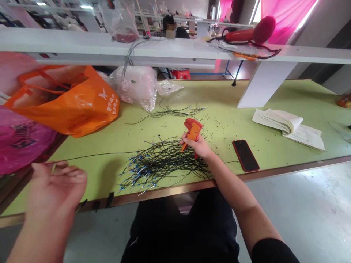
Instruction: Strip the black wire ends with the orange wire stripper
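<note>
My left hand (61, 180) is raised at the table's left front, thumb and fingers pinching the end of a long black wire (101, 154). That wire runs rightward to a large bundle of black wires (170, 164), whose left ends carry blue tips and some bare metal. Over the right part of the bundle, my right hand (199, 145) grips an orange and red wire stripper (193, 130), its head pointing away from me. Whether the stripper's jaws hold a wire cannot be made out. A smaller group of black wires (175, 112) lies farther back.
A phone (246, 155) and an open paper pad (287, 126) lie to the right. Orange (90, 106) and pink (22, 140) bags stand at left. A shelf (175, 45) crosses the table, carrying a red hair dryer (249, 34). Black scraps dot the green tabletop (219, 95). Another person sits beyond.
</note>
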The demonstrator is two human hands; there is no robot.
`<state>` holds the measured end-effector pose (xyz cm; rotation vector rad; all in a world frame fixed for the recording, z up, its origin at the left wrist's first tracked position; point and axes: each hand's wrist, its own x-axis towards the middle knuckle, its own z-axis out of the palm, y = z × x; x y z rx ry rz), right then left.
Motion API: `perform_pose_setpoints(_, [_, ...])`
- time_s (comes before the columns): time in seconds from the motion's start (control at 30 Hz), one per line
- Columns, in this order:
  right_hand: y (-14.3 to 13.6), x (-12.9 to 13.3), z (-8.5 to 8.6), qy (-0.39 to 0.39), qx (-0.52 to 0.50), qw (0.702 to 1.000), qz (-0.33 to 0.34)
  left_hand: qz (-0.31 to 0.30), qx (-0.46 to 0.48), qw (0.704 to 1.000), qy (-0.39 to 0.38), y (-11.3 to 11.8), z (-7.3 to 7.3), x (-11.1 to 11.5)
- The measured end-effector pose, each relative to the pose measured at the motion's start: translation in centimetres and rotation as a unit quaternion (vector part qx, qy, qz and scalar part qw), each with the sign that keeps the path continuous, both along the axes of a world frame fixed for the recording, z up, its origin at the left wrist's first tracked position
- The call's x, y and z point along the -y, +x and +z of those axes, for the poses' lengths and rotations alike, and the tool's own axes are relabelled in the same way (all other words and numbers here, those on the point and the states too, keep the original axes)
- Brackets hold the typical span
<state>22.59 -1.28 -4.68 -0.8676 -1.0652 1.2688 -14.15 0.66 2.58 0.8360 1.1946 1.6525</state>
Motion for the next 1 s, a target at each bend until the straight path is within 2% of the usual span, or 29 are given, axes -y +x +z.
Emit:
perform_pose_setpoints(0.03, [0.3, 0.0, 0.1, 0.002, -0.011, 1.0, -0.014, 0.003, 0.061, 0.998, 0.005, 1.2, 0.7, 0.1])
perform_pose_setpoints(0.1, [0.7, 0.0, 0.4, -0.003, -0.042, 0.999, -0.034, 0.047, 0.145, 0.988, 0.018, 3.5, 1.6, 0.1])
perform_pose_setpoints(0.17, [0.9, 0.0, 0.6, -0.008, -0.079, 0.996, -0.043, 0.063, 0.183, 0.981, 0.022, 5.8, 1.8, -0.3])
perform_pose_setpoints(0.27, [1.0, -0.2, 0.6, -0.004, -0.123, 0.991, -0.052, 0.035, 0.219, 0.974, 0.045, 8.8, 1.2, -0.9])
perform_pose_setpoints(0.37, [1.0, -0.4, 0.5, 0.002, -0.146, 0.987, -0.07, 0.004, 0.261, 0.963, 0.066, 10.6, 0.2, -1.5])
perform_pose_setpoints(0.5, [1.6, -0.8, 0.5, -0.018, -0.139, 0.985, -0.103, -0.022, 0.219, 0.968, 0.123, 11.1, -0.9, -2.2])
perform_pose_setpoints(0.6, [2.0, -1.0, 0.5, -0.024, -0.148, 0.979, -0.136, -0.025, 0.207, 0.972, 0.105, 10.8, -1.1, -2.3])
perform_pose_setpoints(0.77, [2.3, -1.2, 0.6, -0.023, -0.164, 0.972, -0.165, -0.004, 0.254, 0.966, 0.056, 9.6, -1.0, -1.9])
perform_pose_setpoints(0.87, [2.0, -1.2, 0.5, -0.028, -0.161, 0.973, -0.166, -0.022, 0.247, 0.966, 0.071, 9.1, -0.9, -1.5])
perform_pose_setpoints(1.0, [1.6, -1.0, 0.4, -0.029, -0.141, 0.977, -0.158, -0.009, 0.245, 0.963, 0.111, 8.5, -0.1, -1.2])
